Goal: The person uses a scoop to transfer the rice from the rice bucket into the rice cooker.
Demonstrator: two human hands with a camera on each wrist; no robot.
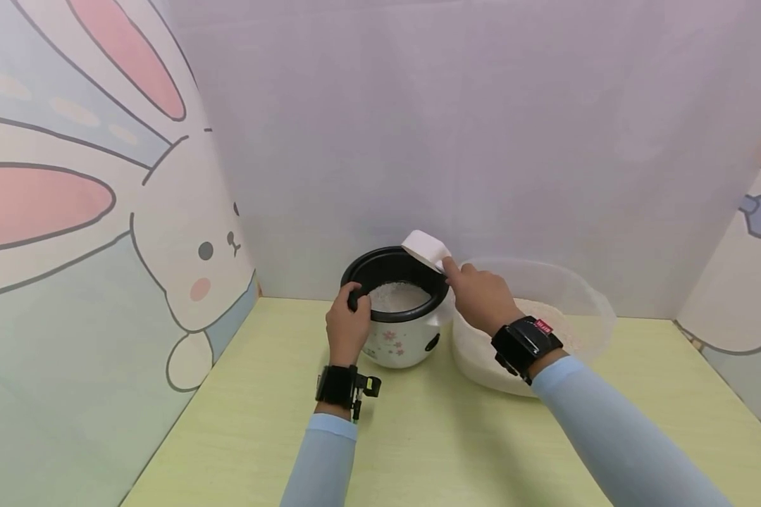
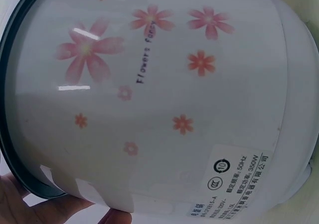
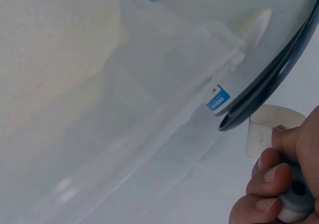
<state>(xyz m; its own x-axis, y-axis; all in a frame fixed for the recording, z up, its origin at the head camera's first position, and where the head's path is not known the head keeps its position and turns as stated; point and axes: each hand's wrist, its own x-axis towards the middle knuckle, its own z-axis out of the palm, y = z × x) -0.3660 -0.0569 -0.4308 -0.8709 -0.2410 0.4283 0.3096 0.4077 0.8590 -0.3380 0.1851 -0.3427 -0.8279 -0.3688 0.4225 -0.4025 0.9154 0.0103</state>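
Observation:
A white rice cooker (image 1: 387,352) with pink flowers and a black rim stands lidless on the table, rice-like white grains (image 1: 398,297) inside its dark pot. My left hand (image 1: 347,327) grips the rim on the near left; in the left wrist view its fingertips (image 2: 117,217) lie against the flowered wall. My right hand (image 1: 485,299) holds a white scoop (image 1: 425,248), tipped over the pot's right edge with its mouth facing down. In the right wrist view, curled fingers wrap the scoop's grey handle (image 3: 295,196). The scoop's inside is hidden.
Right of the cooker, close beside it, sits a large translucent tub (image 1: 586,299) with more pale grains (image 1: 552,320), partly behind my right hand. A pale curtain (image 1: 456,141) hangs behind. A rabbit-printed panel (image 1: 184,282) borders the yellow-green table (image 1: 406,451) on the left.

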